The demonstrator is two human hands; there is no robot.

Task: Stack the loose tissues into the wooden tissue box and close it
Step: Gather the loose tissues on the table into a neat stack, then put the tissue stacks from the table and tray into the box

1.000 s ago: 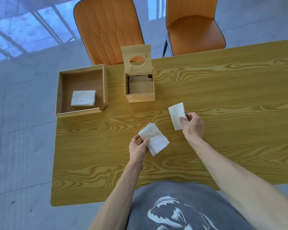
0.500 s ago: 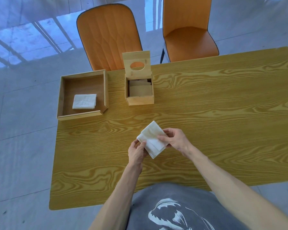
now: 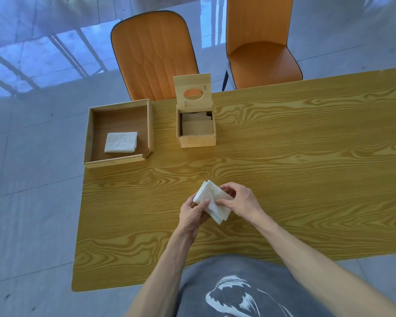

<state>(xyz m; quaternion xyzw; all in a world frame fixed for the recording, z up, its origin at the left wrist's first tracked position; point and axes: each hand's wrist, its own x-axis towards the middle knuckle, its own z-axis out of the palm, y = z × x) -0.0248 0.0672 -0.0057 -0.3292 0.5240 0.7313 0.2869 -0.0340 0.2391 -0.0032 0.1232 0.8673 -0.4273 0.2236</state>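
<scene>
Both the left hand [image 3: 193, 215] and right hand [image 3: 239, 202] pinch a tissue stack [image 3: 213, 203] over the wood-grain bench [image 3: 306, 168]; the open tissue box [image 3: 196, 129] sits near its far edge, orange chairs [image 3: 153, 56] and grey tiled floor [image 3: 32, 202] beyond.

White folded tissues [image 3: 212, 203] held above near table; another stack [image 3: 121, 145] far left; wooden tissue box [image 3: 196, 131] centre far (lid [image 3: 193, 95] upright, paper inside).

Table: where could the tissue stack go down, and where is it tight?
Bare wood right of the tissue box to the table edge, and between both hands and the tray. Tight: the tray-box gap. Left hand and right hand hold the stack.
</scene>
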